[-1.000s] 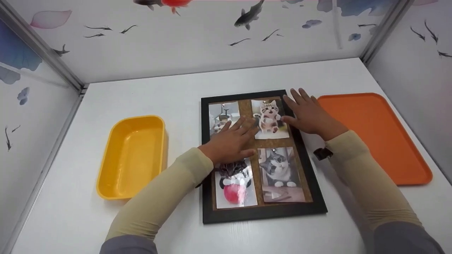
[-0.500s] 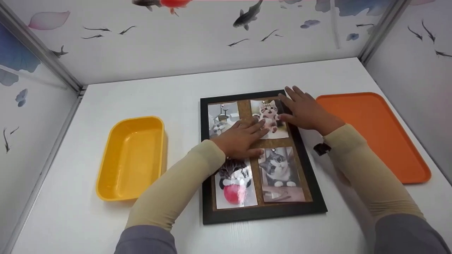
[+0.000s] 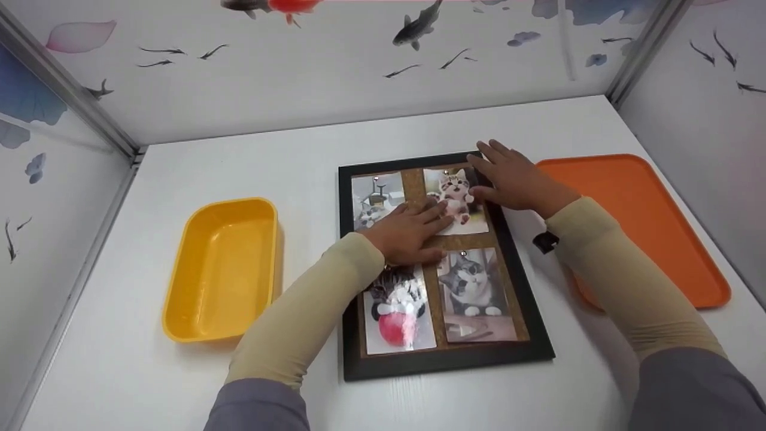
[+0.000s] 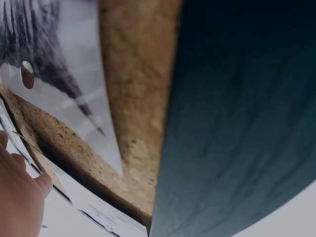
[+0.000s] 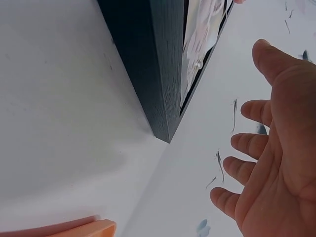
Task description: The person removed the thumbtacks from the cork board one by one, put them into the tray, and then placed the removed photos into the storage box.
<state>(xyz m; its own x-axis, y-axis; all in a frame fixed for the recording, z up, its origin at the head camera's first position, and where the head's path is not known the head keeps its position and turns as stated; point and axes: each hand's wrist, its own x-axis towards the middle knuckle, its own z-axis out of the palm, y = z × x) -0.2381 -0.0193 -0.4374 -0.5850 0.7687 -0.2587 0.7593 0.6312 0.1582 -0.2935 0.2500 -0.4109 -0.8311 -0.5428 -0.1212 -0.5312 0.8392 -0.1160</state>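
A black-framed cork board (image 3: 449, 361) lies on the white table. Photos of cats are pinned to it: a kitten (image 3: 453, 185) upper right, a cat (image 3: 476, 293) lower right, a tabby with a red ball (image 3: 398, 326) lower left, and an upper-left photo (image 3: 378, 191) partly covered. My left hand (image 3: 407, 234) spreads flat over the board's middle, overlapping the photos. At the upper right corner, my right hand (image 3: 519, 182) is spread, its fingertips over the frame's edge; the right wrist view shows its palm with nothing in it. A round pin (image 4: 27, 75) shows in the left wrist view.
A yellow bin (image 3: 230, 269) stands left of the board. On the right lies an orange tray (image 3: 652, 221), partly behind my right forearm. White panels printed with fish enclose the back and sides of the table (image 3: 239, 161).
My left hand has slid right across the board, uncovering more of the upper-left photo. The right hand has shifted slightly up and left along the corner. The board and containers stay put.
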